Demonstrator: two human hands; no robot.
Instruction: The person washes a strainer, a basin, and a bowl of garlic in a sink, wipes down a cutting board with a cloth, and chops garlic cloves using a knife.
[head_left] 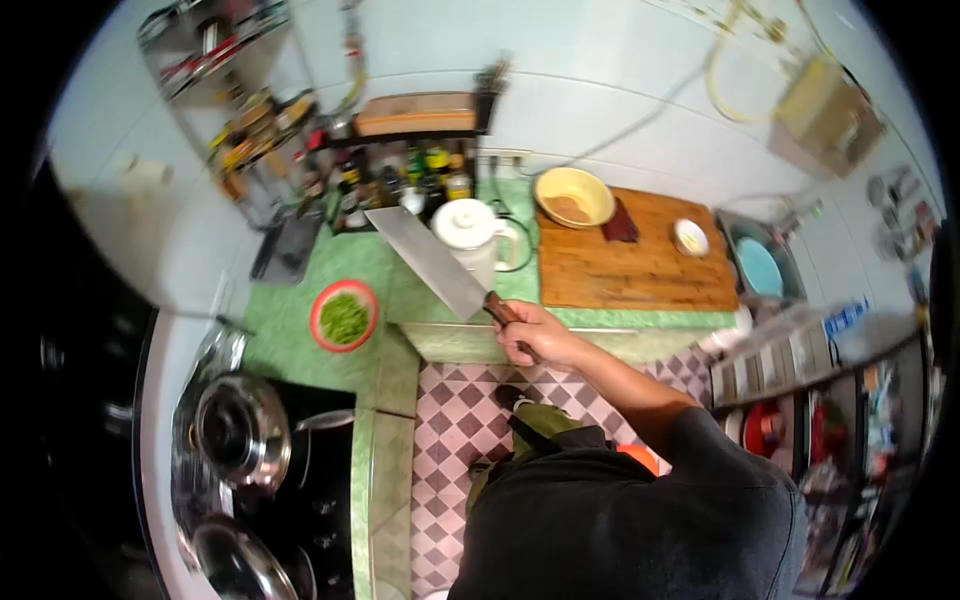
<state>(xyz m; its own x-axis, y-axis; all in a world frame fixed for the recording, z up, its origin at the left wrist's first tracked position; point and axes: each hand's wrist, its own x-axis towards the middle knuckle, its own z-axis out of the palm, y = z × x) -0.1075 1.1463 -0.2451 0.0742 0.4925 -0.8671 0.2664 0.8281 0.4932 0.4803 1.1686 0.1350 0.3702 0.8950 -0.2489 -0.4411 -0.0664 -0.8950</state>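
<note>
My right hand (532, 334) is wrapped round the dark wooden handle of a cleaver (430, 264). The wide steel blade points up and to the left, in the air over the front edge of the green counter. Behind the blade stands a white lidded jug (466, 228). To the left of the blade, a red-rimmed bowl (344, 316) of chopped greens rests on the counter. A wooden cutting board (640, 262) lies to the right, beyond my hand. My left hand is out of the picture.
On the board are a yellow bowl (574, 197), a small white bowl (690, 237) and a dark red cloth-like piece (621, 222). Bottles (410, 180) fill a rack by the wall. Pans (242, 430) stand on the stove at left; a sink (790, 268) is at far right.
</note>
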